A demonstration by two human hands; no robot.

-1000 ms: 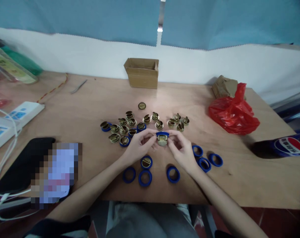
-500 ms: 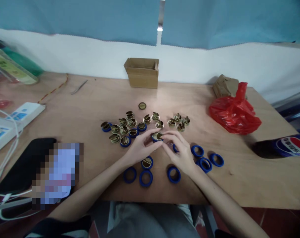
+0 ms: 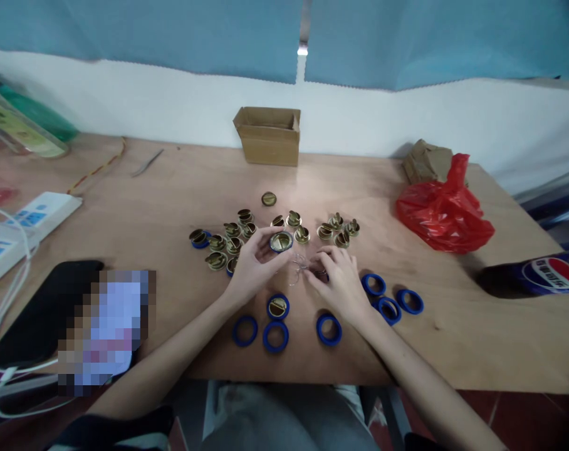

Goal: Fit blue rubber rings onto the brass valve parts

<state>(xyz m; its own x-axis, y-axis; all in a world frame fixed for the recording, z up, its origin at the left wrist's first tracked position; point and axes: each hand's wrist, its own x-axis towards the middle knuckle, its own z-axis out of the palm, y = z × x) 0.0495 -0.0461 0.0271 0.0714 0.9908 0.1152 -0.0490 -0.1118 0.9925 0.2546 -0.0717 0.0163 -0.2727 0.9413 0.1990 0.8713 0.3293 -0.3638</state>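
My left hand (image 3: 254,266) grips a round brass-coloured metal piece with a blue ring (image 3: 281,242) around it, its face tilted up. My right hand (image 3: 336,282) is low over the table, fingers curled, its fingertips pinched at thin wire rings (image 3: 296,270) lying between the hands. Part of what sits under those fingers is hidden. Brass-coloured pieces with raised tabs (image 3: 217,260) lie in a cluster beyond my left hand. Nearer me, one brass piece (image 3: 277,307) sits in a blue ring, beside bare blue rings (image 3: 276,336).
A cardboard box (image 3: 269,141) stands by the wall. At right are a red plastic bag (image 3: 447,216) and a cola bottle lying down (image 3: 538,277). A black phone (image 3: 44,313), a power strip (image 3: 35,219) and white cables occupy the left. More blue rings (image 3: 410,302) lie right.
My left hand has moved slightly left and away from me with the brass piece. My right hand has let go of that piece and dropped to the wire rings.
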